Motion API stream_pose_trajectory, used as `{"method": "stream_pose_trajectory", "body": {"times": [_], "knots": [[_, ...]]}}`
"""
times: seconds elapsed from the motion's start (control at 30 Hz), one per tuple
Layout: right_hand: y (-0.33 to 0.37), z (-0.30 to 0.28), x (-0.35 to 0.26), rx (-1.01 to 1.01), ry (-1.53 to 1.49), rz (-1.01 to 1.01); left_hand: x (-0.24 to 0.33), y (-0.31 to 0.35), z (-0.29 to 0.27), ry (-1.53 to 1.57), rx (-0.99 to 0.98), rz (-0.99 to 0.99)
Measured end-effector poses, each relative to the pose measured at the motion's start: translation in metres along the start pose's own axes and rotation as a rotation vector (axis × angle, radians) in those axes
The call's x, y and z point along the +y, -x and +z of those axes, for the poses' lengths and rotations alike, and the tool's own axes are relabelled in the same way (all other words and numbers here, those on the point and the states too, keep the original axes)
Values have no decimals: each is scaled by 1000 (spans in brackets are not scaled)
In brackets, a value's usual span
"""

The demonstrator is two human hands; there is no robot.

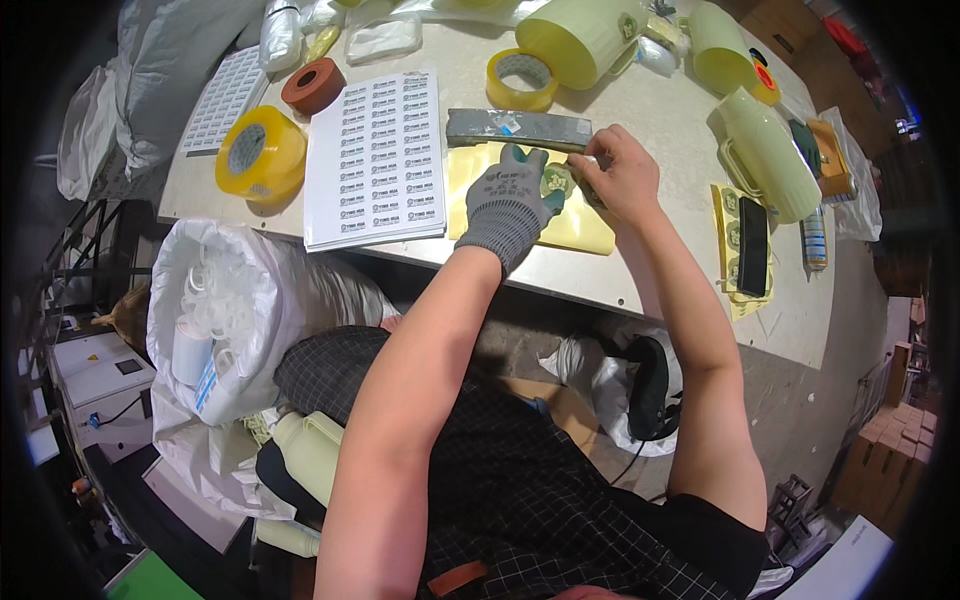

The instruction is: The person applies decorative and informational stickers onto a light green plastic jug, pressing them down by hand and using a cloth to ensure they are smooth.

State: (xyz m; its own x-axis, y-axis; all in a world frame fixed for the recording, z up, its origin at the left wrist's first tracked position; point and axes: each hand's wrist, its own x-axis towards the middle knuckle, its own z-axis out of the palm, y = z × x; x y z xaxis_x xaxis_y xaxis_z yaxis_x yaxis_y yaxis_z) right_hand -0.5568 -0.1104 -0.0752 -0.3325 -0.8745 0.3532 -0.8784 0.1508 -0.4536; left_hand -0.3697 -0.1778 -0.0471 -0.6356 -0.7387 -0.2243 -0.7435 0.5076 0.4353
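A yellow sheet (pixel 582 228) lies near the table's front edge, with a pale green round emblem sticker (pixel 557 179) on it. My left hand (pixel 512 192), in a grey knitted glove with green fingertips, rests on this sheet with its fingers stretched out. Just right of the sticker, the bare thumb and fingers of my right hand (pixel 622 178) are pinched together at the sheet's right side. What lies between them is too small to make out. Along the sheet's far edge runs a flat grey metal bar (pixel 520 127).
Left of the sheet lies a stack of printed label sheets (pixel 375 160), beside clear tape (pixel 262 155) and brown tape (pixel 312 86). Pale green jugs (pixel 765 155) stand around the back and right, near a black phone (pixel 752 245). A white sack (pixel 215 310) is below left.
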Motion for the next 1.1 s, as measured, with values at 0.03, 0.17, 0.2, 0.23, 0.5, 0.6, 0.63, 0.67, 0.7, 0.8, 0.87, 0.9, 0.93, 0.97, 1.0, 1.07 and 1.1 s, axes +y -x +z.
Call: {"method": "stream_pose_trajectory", "body": {"times": [0.03, 0.17, 0.2, 0.23, 0.5, 0.6, 0.63, 0.67, 0.7, 0.8, 0.87, 0.9, 0.93, 0.97, 1.0, 1.07, 1.1], "knots": [[0, 0, -1, 28, 38, -15, -1, 1, 0, -2, 3, 2], [0, -2, -9, 14, 122, -116, -2, 1, 1, -9, -10, -5], [0, -3, -13, 10, 116, -128, -2, 1, 1, -11, -6, 1], [1, -4, -15, 5, 111, -139, -1, 2, 2, -12, -3, 7], [25, -56, -53, -124, -254, 62, -2, 11, -2, 28, 33, 165], [38, -78, -80, -208, -678, 72, -13, 10, 1, 21, 36, 204], [38, -82, -92, -230, -668, 56, -19, 14, 1, 32, 64, 241], [37, -84, -107, -253, -665, 32, -28, 20, 2, 37, 98, 270], [36, -78, -127, -293, -683, -11, -50, 20, 24, 4, 260, 390], [45, -68, -150, -375, -782, -25, -35, 104, 5, 221, 142, 563], [54, -52, -180, -496, -844, 0, -30, 174, 25, 3, 131, 509], [58, -43, -190, -550, -791, -36, -24, 216, 1, -208, -10, 546], [65, -33, -208, -618, -832, -30, -28, 252, -12, -168, 9, 497], [73, -20, -227, -687, -872, -25, -37, 280, -12, -130, 60, 432], [80, -6, -244, -718, -791, -145, -46, 307, -9, -80, 116, 372], [98, 10, -285, -875, -800, -179, -63, 365, -3, 13, 390, 192], [107, 20, -304, -919, -762, -250, -72, 392, -1, 78, 420, 60]]}}
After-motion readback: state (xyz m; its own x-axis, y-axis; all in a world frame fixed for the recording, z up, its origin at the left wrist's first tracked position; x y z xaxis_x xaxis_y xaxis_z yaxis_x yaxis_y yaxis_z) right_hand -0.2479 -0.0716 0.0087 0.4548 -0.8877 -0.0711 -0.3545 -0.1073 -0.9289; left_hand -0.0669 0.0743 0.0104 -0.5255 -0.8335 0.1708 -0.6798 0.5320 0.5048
